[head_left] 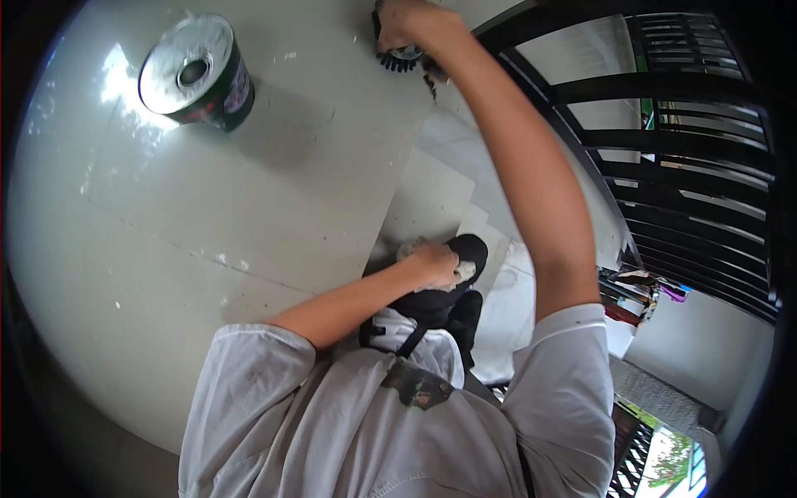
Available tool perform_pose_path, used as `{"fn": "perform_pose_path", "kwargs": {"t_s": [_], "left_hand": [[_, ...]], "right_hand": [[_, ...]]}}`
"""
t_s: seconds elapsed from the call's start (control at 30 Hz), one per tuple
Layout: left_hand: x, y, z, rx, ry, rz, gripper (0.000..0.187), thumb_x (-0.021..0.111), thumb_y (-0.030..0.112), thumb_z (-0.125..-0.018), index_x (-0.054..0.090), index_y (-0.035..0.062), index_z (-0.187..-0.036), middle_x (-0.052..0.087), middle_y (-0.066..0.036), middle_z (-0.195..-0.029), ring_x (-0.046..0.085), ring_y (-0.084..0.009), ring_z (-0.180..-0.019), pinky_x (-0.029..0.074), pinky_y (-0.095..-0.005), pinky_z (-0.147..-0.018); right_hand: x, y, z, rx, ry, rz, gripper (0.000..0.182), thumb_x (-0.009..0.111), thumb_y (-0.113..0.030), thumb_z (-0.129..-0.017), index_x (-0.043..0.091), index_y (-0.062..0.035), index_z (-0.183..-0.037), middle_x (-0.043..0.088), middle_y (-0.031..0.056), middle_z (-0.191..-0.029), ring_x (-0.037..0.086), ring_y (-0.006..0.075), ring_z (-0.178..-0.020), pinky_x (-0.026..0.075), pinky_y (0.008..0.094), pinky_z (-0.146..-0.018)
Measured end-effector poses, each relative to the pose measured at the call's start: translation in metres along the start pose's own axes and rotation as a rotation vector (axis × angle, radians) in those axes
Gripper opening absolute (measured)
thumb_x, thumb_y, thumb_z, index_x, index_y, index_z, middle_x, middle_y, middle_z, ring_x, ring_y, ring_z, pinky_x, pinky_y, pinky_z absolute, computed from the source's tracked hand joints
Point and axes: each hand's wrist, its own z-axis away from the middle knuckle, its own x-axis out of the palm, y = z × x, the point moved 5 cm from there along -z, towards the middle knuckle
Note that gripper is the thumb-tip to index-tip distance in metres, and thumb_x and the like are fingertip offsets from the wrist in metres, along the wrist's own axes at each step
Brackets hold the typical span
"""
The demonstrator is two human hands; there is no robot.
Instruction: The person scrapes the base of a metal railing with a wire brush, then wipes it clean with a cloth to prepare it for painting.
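Note:
My right hand (pixel 400 25) reaches far up to the top edge of the view, beside the black railing. Its fingers are closed around a black-bristled brush (pixel 400 60), partly cut off by the frame and hidden by the hand. Close to my body, my left hand (pixel 436 264) is closed on a crumpled whitish cloth (pixel 465 270), held over my dark shoe and trouser leg. Both ends of the cloth stick out past the fingers.
At the upper left, a large green metal can (pixel 199 75) with a silver top stands on the pale, glossy surface (pixel 274 207). Black railing bars (pixel 664 137) run down the right side. Light steps (pixel 436 187) lie between the surface and the railing. Hanging items (pixel 635 295) show farther right.

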Motion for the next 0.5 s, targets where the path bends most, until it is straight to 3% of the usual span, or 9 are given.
{"fn": "perform_pose_path", "kwargs": {"t_s": [0.03, 0.07, 0.13, 0.23, 0.27, 0.3, 0.37, 0.43, 0.5], "left_hand": [[0.0, 0.0, -0.001, -0.014, -0.046, 0.009, 0.043, 0.056, 0.044, -0.08, 0.069, 0.0035, -0.085, 0.067, -0.02, -0.083, 0.066, -0.0359, -0.081, 0.047, -0.0517, -0.081], [0.0, 0.0, -0.001, 0.001, -0.041, 0.031, 0.043, 0.056, 0.044, -0.08, 0.069, 0.0036, -0.087, 0.067, -0.02, -0.085, 0.065, -0.0361, -0.083, 0.047, -0.0518, -0.081], [-0.005, 0.002, 0.003, 0.013, -0.033, 0.012, 0.043, 0.056, 0.043, -0.08, 0.069, 0.0036, -0.089, 0.067, -0.02, -0.087, 0.065, -0.036, -0.084, 0.047, -0.0514, -0.08], [-0.004, 0.002, 0.0, 0.018, -0.04, -0.035, 0.041, 0.055, 0.041, -0.081, 0.068, 0.0045, -0.094, 0.067, -0.018, -0.089, 0.065, -0.034, -0.087, 0.046, -0.0489, -0.084], [0.073, -0.019, -0.045, 0.018, -0.032, -0.038, 0.041, 0.055, 0.041, -0.081, 0.068, 0.0045, -0.094, 0.067, -0.018, -0.089, 0.065, -0.034, -0.087, 0.046, -0.0489, -0.084], [0.041, -0.012, -0.044, 0.276, 0.548, 0.137, 0.046, 0.056, 0.043, -0.08, 0.067, 0.0047, -0.103, 0.067, -0.015, -0.101, 0.063, -0.0327, -0.1, 0.036, -0.0609, -0.094], [0.054, -0.008, -0.046, 0.27, 0.5, 0.138, 0.045, 0.056, 0.043, -0.081, 0.067, 0.0052, -0.103, 0.067, -0.015, -0.101, 0.062, -0.0321, -0.1, 0.038, -0.0592, -0.092], [-0.01, 0.009, 0.003, 0.0, -0.129, -0.056, 0.041, 0.055, 0.042, -0.081, 0.069, 0.005, -0.091, 0.068, -0.017, -0.088, 0.066, -0.0314, -0.086, 0.045, -0.0516, -0.084], [-0.004, 0.009, 0.001, 0.004, -0.114, -0.064, 0.042, 0.054, 0.043, -0.082, 0.068, 0.0049, -0.093, 0.068, -0.016, -0.09, 0.066, -0.0323, -0.087, 0.045, -0.0526, -0.084]], "right_hand": [[0.002, -0.002, 0.023, 0.107, -0.222, -0.059, 0.033, 0.058, -0.012, -0.076, 0.064, -0.0008, -0.106, 0.069, 0.0181, -0.088, 0.06, 0.0287, -0.106, 0.051, 0.0383, -0.08], [0.025, -0.004, 0.011, -0.11, -0.204, -0.012, 0.041, 0.058, -0.012, -0.072, 0.057, 0.0046, -0.109, 0.065, 0.0256, -0.089, 0.062, 0.0394, -0.088, 0.054, 0.0408, -0.072], [0.054, -0.014, 0.041, -0.232, 0.161, 0.057, 0.048, 0.059, -0.013, -0.073, 0.052, 0.0031, -0.117, 0.064, 0.0276, -0.086, 0.062, 0.0417, -0.083, 0.055, 0.0419, -0.066], [0.073, -0.031, 0.114, -0.176, 0.221, -0.124, 0.058, 0.061, -0.014, -0.077, 0.043, -0.0035, -0.131, 0.051, 0.03, -0.108, 0.062, 0.0401, -0.086, 0.056, 0.0395, -0.07], [0.068, -0.037, 0.133, -0.131, 0.133, -0.175, 0.054, 0.057, -0.011, -0.08, 0.043, -0.0046, -0.133, 0.045, 0.0278, -0.117, 0.062, 0.0389, -0.088, 0.057, 0.0368, -0.068], [0.071, -0.036, 0.135, -0.13, 0.138, -0.176, 0.054, 0.057, -0.011, -0.08, 0.043, -0.0046, -0.133, 0.045, 0.0278, -0.117, 0.062, 0.0389, -0.088, 0.057, 0.0368, -0.068], [0.084, -0.026, 0.143, -0.108, 0.244, -0.257, 0.064, 0.06, -0.013, -0.079, 0.037, -0.0134, -0.139, 0.043, 0.0258, -0.119, 0.063, 0.0378, -0.085, 0.057, 0.037, -0.066], [0.093, 0.01, 0.125, -0.012, 0.363, -0.238, 0.066, 0.062, -0.012, -0.077, 0.038, -0.0182, -0.138, 0.042, 0.0244, -0.116, 0.063, 0.0353, -0.079, 0.057, 0.0375, -0.067], [0.094, 0.024, 0.124, 0.029, 0.403, -0.172, 0.064, 0.063, -0.012, -0.075, 0.043, -0.0169, -0.135, 0.042, 0.0237, -0.117, 0.062, 0.0353, -0.083, 0.057, 0.0388, -0.068]]}}
